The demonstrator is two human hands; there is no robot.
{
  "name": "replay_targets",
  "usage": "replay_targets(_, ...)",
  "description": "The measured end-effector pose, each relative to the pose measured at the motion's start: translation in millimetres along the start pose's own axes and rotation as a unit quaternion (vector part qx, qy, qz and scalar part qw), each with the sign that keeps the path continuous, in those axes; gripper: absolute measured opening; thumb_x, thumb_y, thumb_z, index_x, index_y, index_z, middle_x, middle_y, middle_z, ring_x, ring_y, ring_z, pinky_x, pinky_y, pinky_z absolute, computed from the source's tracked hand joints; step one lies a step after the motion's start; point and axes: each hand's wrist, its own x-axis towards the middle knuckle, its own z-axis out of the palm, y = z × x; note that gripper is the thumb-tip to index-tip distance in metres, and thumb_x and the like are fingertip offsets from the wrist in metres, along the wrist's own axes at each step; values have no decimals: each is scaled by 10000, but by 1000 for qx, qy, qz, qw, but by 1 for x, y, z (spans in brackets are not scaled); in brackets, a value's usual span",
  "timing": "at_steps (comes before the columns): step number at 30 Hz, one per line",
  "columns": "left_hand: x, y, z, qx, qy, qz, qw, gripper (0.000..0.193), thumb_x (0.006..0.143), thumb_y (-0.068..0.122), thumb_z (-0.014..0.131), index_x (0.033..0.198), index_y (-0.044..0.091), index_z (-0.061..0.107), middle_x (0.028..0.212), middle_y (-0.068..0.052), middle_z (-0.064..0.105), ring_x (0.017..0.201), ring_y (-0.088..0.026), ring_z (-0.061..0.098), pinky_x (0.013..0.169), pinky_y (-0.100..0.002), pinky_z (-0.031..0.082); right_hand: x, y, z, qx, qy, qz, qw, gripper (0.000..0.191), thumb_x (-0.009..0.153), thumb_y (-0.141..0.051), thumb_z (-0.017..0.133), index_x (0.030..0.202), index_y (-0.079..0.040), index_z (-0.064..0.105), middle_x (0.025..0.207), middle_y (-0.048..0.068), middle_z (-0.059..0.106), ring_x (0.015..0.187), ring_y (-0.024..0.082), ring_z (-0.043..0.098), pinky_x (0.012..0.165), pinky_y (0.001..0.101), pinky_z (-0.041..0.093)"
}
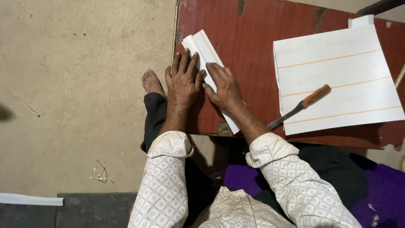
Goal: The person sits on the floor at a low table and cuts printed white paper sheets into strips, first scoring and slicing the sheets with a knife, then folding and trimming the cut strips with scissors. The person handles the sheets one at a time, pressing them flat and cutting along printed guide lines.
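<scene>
At the left edge of the bench (261, 33), your left hand (182, 80) and right hand (225, 86) lie flat and open on the folded paper (206, 48), gripping nothing. Press the crease evenly, with the edges kept aligned. No containers are visible; a knife (301, 105) rests on the paper sheets (337, 63) near the right edge.

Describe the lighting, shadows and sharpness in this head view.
Head view: soft, even light, no harsh glare; the white sheet with orange lines is bright but its lines stay readable. A dim shadow lies under the red wooden table's near edge. The left hand and right hand on the folded white paper look sharp; the orange-handled knife too.
</scene>
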Motion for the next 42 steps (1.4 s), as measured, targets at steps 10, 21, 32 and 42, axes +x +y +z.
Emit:
replay_targets(10, 0, 5, 0, 38, -23, -4, 999, 544, 1056, 463, 570, 1544, 228, 523, 1674, -66, 334, 1539, -367, 281, 1148, -669, 301, 2, 1, -3, 13, 12, 4, 1000, 503, 978, -199, 718, 1423, -5, 587, 1407, 180, 614, 1226, 322, 600, 1051, 446, 511)
replay_targets(21, 4, 1, 2, 24, -36, -6, 999, 559, 1022, 434, 592, 1511, 169, 537, 1638, -45, 413, 1549, -365, 260, 1138, -632, 305, 23, -4, -4, 6, 11, -10, 1000, 365, 1044, -142, 596, 1391, -38, 637, 1385, 126, 633, 1172, 309, 606, 1006, 421, 528)
replay_targets(32, 10, -1, 6, 21, -70, -49, 996, 514, 1051, 421, 564, 1509, 191, 520, 1650, -14, 370, 1562, -335, 195, 1176, -699, 222, 82, 20, 10, -21, 11, -109, 994, 361, 1025, -158, 631, 1370, -58, 672, 1446, 87, 619, 1207, 314, 598, 1027, 422, 528)
replay_targets(42, 12, 0, 3, 23, -72, -55, 996, 578, 993, 396, 624, 1519, 194, 493, 1650, -19, 371, 1567, -325, 195, 1181, -685, 250, 91, 27, 16, -91, -7, -148, 985, 469, 941, -155, 676, 1398, -50, 653, 1492, 54, 582, 1144, 294, 587, 976, 438, 531)
